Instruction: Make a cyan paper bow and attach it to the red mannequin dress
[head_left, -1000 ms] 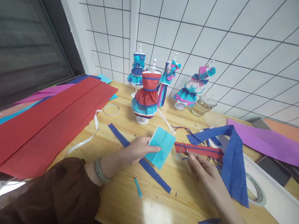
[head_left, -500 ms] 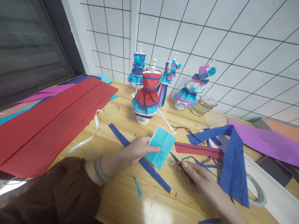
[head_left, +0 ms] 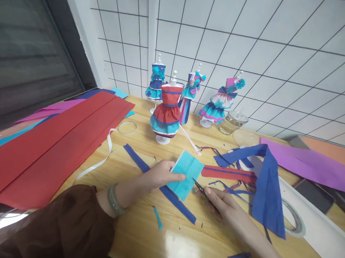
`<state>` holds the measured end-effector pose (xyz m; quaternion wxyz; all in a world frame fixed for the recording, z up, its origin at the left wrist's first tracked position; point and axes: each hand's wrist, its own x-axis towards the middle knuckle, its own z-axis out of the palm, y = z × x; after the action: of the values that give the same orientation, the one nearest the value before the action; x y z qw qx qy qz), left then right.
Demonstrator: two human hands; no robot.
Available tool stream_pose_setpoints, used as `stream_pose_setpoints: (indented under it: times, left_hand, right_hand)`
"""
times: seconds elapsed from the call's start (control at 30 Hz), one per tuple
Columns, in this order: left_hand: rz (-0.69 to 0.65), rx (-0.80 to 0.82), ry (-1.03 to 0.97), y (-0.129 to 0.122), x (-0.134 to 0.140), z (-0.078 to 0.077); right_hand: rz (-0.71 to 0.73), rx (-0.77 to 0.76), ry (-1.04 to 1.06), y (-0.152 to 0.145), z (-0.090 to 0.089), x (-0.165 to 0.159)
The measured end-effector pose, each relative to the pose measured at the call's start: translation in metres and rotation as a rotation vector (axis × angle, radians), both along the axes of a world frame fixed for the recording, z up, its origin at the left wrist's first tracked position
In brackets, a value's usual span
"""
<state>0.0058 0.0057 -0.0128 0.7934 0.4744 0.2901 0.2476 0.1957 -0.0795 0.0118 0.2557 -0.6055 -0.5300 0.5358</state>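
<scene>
Head view: scissors [head_left: 199, 185] slant lengthwise, pointing up-left at turquoise paper [head_left: 188, 169].

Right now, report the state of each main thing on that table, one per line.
Rectangular turquoise paper: held by the left hand
Slim dark scissors: in the right hand, tips at the paper, blade opening unclear
Red-and-turquoise paper dress: upright on a white mannequin
Clear glass cup: standing, pale contents inside
Wide red paper sheet: spread out
Wide blue paper band: bent sharply
</scene>
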Motion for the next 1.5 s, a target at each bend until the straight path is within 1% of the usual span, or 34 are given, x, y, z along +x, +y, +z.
stream_pose_setpoints:
  times: [0.13, 0.33, 0.6, 0.9, 1.0, 1.1, 1.17, 1.23, 1.3, 1.37, 1.43, 1.5]
  left_hand:
    - [-0.034, 0.038, 0.023, 0.0, 0.0, -0.001]
    - [-0.043, 0.066, 0.054, 0.0, 0.001, -0.001]
    - [-0.024, 0.085, 0.084, 0.001, 0.001, -0.003]
    - [-0.015, 0.054, 0.079, 0.0, 0.0, -0.002]
    - [0.006, 0.027, 0.037, 0.0, 0.001, -0.002]
    - [0.067, -0.037, -0.013, 0.002, 0.002, -0.001]
    - [0.121, -0.09, -0.021, 0.003, 0.002, 0.001]
    - [0.149, -0.124, -0.025, 0.004, 0.002, 0.002]
    - [0.143, -0.134, -0.041, 0.003, 0.002, 0.003]
    - [0.12, -0.125, -0.05, 0.002, 0.002, 0.003]
    - [0.083, -0.101, -0.052, 0.0, 0.002, 0.001]
    - [0.032, -0.045, -0.047, -0.001, 0.002, 0.0]
  right_hand:
    - [0.01, 0.009, -0.019, 0.001, 0.002, -0.003]
    - [0.023, 0.006, -0.021, 0.001, 0.005, -0.005]
    - [0.006, 0.038, -0.034, 0.002, 0.0, -0.006]
    - [-0.011, 0.041, -0.053, 0.001, 0.003, -0.006]
    - [-0.003, 0.073, -0.075, 0.001, 0.006, -0.003]
    - [-0.034, 0.144, -0.217, 0.001, 0.007, 0.003]
    - [-0.066, 0.189, -0.386, 0.002, 0.006, 0.009]
    - [-0.077, 0.209, -0.575, 0.004, 0.002, 0.014]
    - [-0.061, 0.228, -0.72, 0.006, -0.002, 0.017]
    - [-0.037, 0.29, -0.798, 0.008, -0.005, 0.018]
    - [-0.031, 0.403, -0.836, 0.008, -0.006, 0.018]
    - [-0.091, 0.515, -0.818, 0.006, -0.004, 0.016]
